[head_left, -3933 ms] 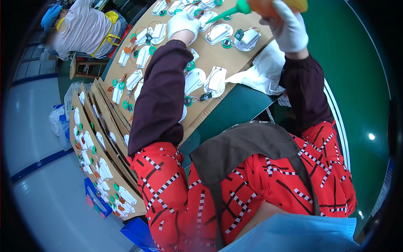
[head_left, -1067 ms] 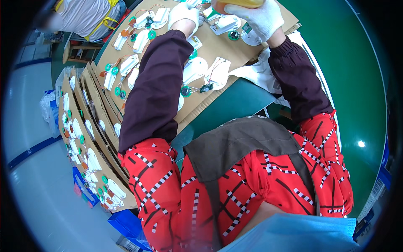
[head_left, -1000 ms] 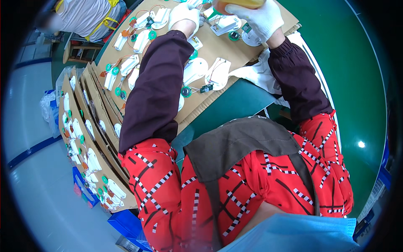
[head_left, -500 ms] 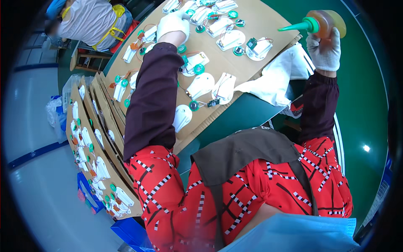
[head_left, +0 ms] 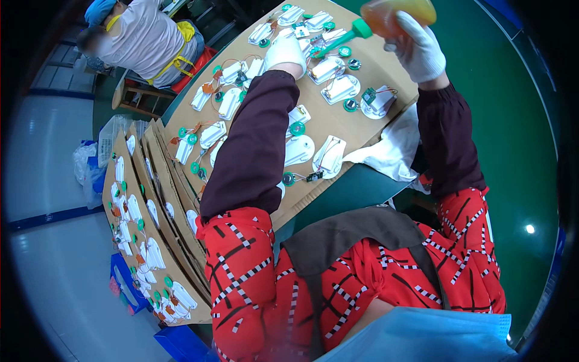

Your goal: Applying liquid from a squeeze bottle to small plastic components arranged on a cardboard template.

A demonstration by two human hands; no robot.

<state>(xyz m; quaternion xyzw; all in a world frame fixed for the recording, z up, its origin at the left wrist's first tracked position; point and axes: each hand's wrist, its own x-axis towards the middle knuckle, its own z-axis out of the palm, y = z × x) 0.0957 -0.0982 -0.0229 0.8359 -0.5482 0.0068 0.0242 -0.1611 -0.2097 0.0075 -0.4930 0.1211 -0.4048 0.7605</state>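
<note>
In my raised right hand (head_left: 421,53), gloved in white, is an amber squeeze bottle (head_left: 392,17) with a green cap. Its long green nozzle (head_left: 344,41) slants down to the left, the tip close to a white plastic part beside my left hand. My left hand (head_left: 286,53), also gloved, rests among the parts with its fingers drawn together; what they grip is hidden by the glove. Around it lie several white plastic parts (head_left: 341,88) wired to green round pieces (head_left: 297,128) and small circuit boards (head_left: 369,95). They rest on a cardboard sheet (head_left: 329,125).
A white cloth (head_left: 389,154) hangs over the near right edge of the green table (head_left: 332,199). Cardboard sheets (head_left: 163,181) bearing similar parts lean at the left. Another person (head_left: 151,42) sits at the far left. Blue bins (head_left: 181,344) stand low on the left.
My right hand has brought the bottle leftward, from beyond the cardboard's edge to over the parts, nozzle tilted down. My left hand has shifted right and slightly nearer. The whole view has shifted a little.
</note>
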